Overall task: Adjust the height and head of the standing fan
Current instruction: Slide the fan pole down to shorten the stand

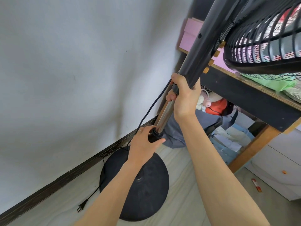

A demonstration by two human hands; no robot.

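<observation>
Left hand (144, 144), right hand (184, 97) seemingly encircle pole (164, 115).

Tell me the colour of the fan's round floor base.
The standing fan's round floor base is plain black, clearest in the head view.

The fan base (135, 185) sits on the floor (187, 190) beside the wall (73, 62), its pole (164, 115) rising toward one o'clock to the fan head (263, 46). The left hand (145, 145) grips the collar (155, 133) low on the pole, the right hand (184, 97) higher up. The plug (81, 207) lies at the base's eight o'clock, and bags (228, 141) sit under a raised frame (244, 95) at three.
</observation>
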